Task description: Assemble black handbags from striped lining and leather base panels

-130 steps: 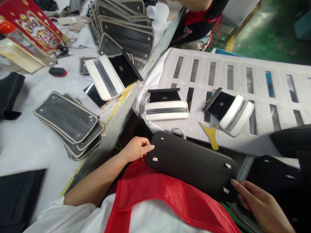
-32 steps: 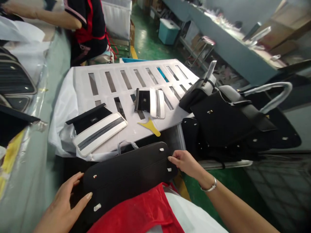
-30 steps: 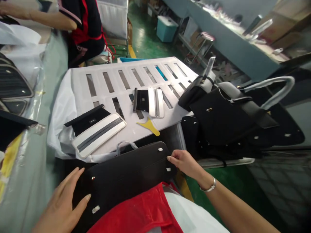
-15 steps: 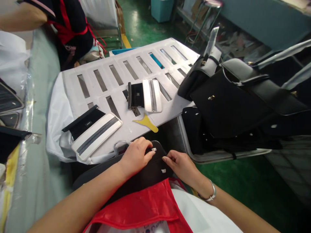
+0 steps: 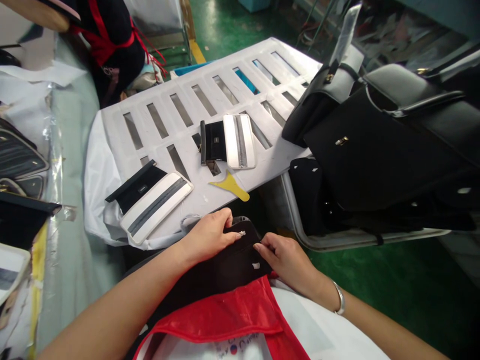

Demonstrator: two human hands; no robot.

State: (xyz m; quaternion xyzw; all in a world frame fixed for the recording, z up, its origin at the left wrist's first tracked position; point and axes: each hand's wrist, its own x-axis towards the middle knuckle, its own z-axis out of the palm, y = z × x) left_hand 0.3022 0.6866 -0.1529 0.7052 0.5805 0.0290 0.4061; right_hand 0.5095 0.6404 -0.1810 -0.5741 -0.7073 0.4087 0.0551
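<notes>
A black leather bag [image 5: 221, 267] lies bottom-up on my lap, over a red apron [image 5: 228, 320]. My left hand [image 5: 208, 235] grips the bag's far right end, its fingers curled over the edge next to a small white tab [image 5: 242, 233]. My right hand [image 5: 287, 260] holds the same end from the right, with its fingertips at the edge close to a second white tab [image 5: 255, 265]. The two hands almost touch. Both arms reach in from the bottom of the view.
A white slotted board [image 5: 210, 107] ahead carries two black-and-white pouches [image 5: 150, 200] [image 5: 228, 141] and a yellow scraper [image 5: 230, 186]. Finished black bags [image 5: 378, 150] pile on a cart at the right. Another person [image 5: 101, 35] works at the top left. Green floor lies to the right.
My left hand moved from the bag's left end to its right end, beside my right hand. The view dropped and swung right from the worktable to the cart.
</notes>
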